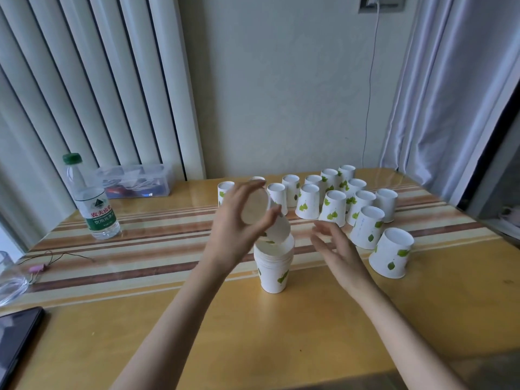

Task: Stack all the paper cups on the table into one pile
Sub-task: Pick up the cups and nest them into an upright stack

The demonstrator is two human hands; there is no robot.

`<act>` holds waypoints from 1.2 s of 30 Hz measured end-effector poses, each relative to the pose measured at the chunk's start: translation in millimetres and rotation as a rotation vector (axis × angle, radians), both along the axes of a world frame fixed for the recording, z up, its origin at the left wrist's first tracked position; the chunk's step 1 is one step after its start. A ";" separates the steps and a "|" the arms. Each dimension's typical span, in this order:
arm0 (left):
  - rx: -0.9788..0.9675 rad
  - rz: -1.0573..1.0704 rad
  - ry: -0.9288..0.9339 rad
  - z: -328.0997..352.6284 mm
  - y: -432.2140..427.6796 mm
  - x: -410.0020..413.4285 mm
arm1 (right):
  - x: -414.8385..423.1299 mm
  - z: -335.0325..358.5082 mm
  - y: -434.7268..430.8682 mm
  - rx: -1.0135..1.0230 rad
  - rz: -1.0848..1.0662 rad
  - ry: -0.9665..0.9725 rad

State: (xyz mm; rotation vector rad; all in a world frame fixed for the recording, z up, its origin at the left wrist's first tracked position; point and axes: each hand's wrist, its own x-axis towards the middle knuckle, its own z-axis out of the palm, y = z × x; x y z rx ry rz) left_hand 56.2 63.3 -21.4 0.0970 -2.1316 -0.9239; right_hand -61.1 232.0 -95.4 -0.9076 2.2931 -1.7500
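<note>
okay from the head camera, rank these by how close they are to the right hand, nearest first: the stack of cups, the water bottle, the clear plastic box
1. Stack of cups, just left of the right hand.
2. Water bottle, far left on the table.
3. Clear plastic box, back left by the wall; close to the bottle's rank.

A: What is seen of the person's own body?

B: Two forearms are seen, each bare from the lower edge of the view up to the wrist. The left hand [239, 223] and the right hand [337, 254] are both uncovered.

A: Is anything worn?

B: No sleeve is shown on either arm. The wrists and fingers are seen plain and bare, with slender fingers and short nails.
</note>
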 end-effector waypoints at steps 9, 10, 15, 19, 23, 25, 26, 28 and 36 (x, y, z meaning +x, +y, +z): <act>-0.499 0.073 -0.465 -52.4 11.4 -22.5 | -5.4 -44.0 13.9 0.095 -0.061 -0.017; -0.481 0.082 -0.499 -55.9 10.6 -21.3 | -5.2 -46.5 12.3 0.102 -0.061 -0.016; -0.494 0.183 -0.495 -54.9 -1.2 -19.8 | -2.7 -50.0 -5.5 0.147 -0.026 -0.008; -0.444 0.316 -0.476 -44.7 -36.6 -14.7 | -8.2 -40.5 -29.8 0.155 -0.003 0.022; -0.407 0.359 -0.500 -53.4 -57.0 -1.8 | -15.8 -30.9 -55.4 0.161 0.016 0.053; -0.404 0.356 -0.524 -58.8 -57.0 2.5 | -19.2 -28.4 -67.1 0.150 0.020 0.068; -0.403 0.357 -0.524 -58.0 -55.3 3.8 | -20.7 -27.4 -72.1 0.141 0.018 0.076; -0.341 0.350 -0.495 -48.2 -52.6 6.8 | -25.0 -25.7 -83.7 0.124 0.012 0.077; 0.408 0.272 -0.106 -44.1 -129.1 -35.3 | -80.1 -23.8 -140.5 0.089 -0.200 0.031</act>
